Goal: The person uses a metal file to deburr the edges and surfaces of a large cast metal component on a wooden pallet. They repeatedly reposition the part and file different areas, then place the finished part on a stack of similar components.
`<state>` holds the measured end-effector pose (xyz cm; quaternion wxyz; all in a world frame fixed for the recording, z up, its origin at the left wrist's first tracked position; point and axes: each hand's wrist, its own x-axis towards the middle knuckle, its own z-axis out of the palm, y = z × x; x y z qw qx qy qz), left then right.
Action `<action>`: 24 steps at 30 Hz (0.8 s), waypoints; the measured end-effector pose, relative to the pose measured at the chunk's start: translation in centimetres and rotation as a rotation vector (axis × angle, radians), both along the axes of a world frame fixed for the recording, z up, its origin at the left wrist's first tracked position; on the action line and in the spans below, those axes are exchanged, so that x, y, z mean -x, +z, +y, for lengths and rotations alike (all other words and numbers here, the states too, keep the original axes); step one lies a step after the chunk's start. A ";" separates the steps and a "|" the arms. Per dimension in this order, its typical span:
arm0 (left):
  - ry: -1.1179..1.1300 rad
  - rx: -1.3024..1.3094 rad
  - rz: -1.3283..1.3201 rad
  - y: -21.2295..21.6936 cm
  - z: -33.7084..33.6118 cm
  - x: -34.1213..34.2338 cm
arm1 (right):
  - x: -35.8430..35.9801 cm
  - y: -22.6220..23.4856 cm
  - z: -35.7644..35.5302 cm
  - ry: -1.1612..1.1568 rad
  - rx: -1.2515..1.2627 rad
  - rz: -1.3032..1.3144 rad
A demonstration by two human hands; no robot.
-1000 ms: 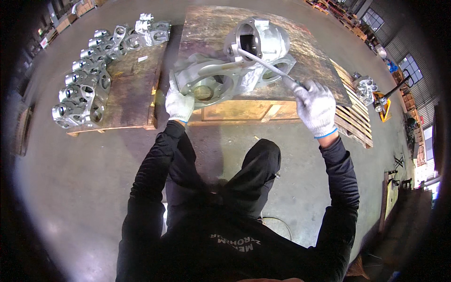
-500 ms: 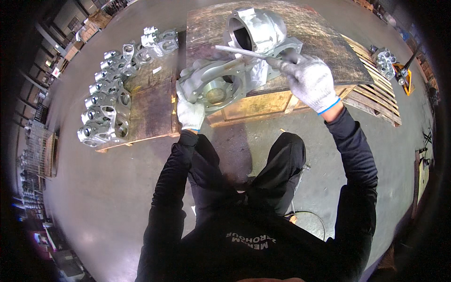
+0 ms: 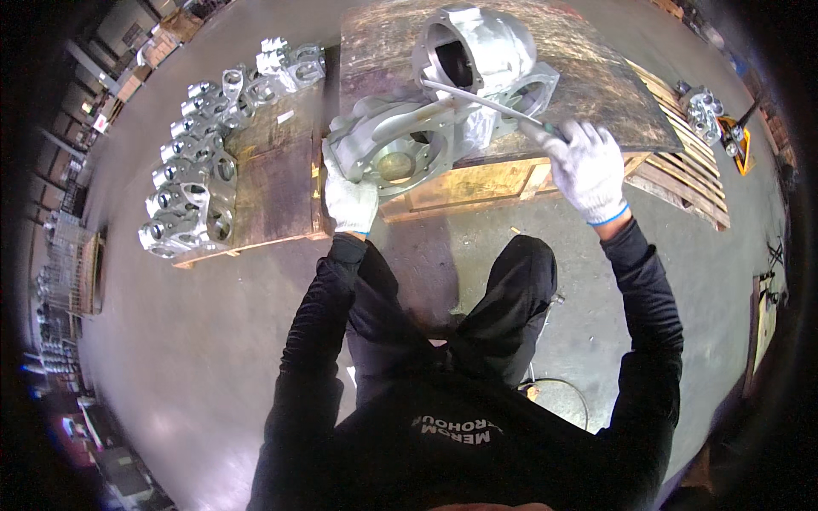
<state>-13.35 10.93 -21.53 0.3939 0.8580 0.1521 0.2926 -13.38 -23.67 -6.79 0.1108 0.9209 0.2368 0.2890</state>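
Note:
A large silver metal casting [image 3: 494, 55], with a wide round opening at the top and a flanged, bored end at the lower left, lies on the wooden worktop [image 3: 596, 60]. Close to that flanged end, my gloved left hand [image 3: 351, 203] grips its lower left edge, with the fingers partly hidden behind the metal. My gloved right hand [image 3: 590, 170] is closed round the right end of a long, thin grey file [image 3: 481, 102]. The file slants up to the left across the casting, its far tip near the rim of the round opening. Whether it touches the metal I cannot tell.
On the left, a lower wooden platform [image 3: 277, 179] bears rows of smaller silver castings [image 3: 192, 200]. A slatted pallet [image 3: 682, 162] stands right of the worktop, with more castings [image 3: 703, 115] and a yellow pallet jack [image 3: 743, 152] beyond. A thin hose [image 3: 584, 400] curves over the floor.
My right hand has moved right and slightly down with the file, whose tip has shifted right along the casting. The left hand stays on the flanged end.

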 end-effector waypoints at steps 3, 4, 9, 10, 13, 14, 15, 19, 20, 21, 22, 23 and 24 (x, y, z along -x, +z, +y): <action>0.001 -0.059 -0.025 -0.3 0.4 -0.3 | -1.6 -2.8 -0.5 0.205 -0.095 -0.188; -0.035 -0.060 -0.074 -0.4 0.6 -0.3 | -2.3 -3.5 -0.6 0.286 -0.080 -0.185; -0.048 -0.022 -0.061 -0.6 0.8 -0.4 | -3.1 -4.6 -2.0 0.268 -0.092 -0.303; -0.058 -0.026 -0.088 -0.4 0.7 -0.4 | -3.0 -4.3 -1.9 0.277 -0.085 -0.314; -0.062 0.054 -0.096 0.3 0.2 -0.1 | -3.2 -3.4 -0.3 0.282 -0.089 -0.231; -0.066 0.113 -0.046 0.5 0.0 -0.1 | -3.6 -3.3 0.5 0.314 -0.095 -0.144; -0.134 0.181 -0.090 0.7 0.0 0.1 | -3.9 -3.4 0.9 0.408 -0.070 -0.186; -0.109 0.132 -0.098 0.7 -0.1 0.2 | -4.9 -5.5 0.1 0.344 -0.166 -0.339; -0.083 0.089 -0.082 0.5 -0.1 0.2 | -4.8 -6.3 -1.1 0.344 -0.188 -0.417; -0.061 0.043 -0.111 0.3 0.0 -0.1 | -5.1 -7.2 -1.7 0.307 -0.157 -0.437; -0.087 0.111 -0.156 0.1 -0.1 -0.3 | -5.5 -8.1 -2.2 0.313 -0.183 -0.438; -0.093 0.073 -0.182 0.0 0.1 -0.3 | -5.8 -9.3 -2.4 0.281 -0.171 -0.362; -0.099 0.071 -0.174 -0.1 0.1 -0.5 | -6.4 -10.3 -2.2 0.257 -0.188 -0.304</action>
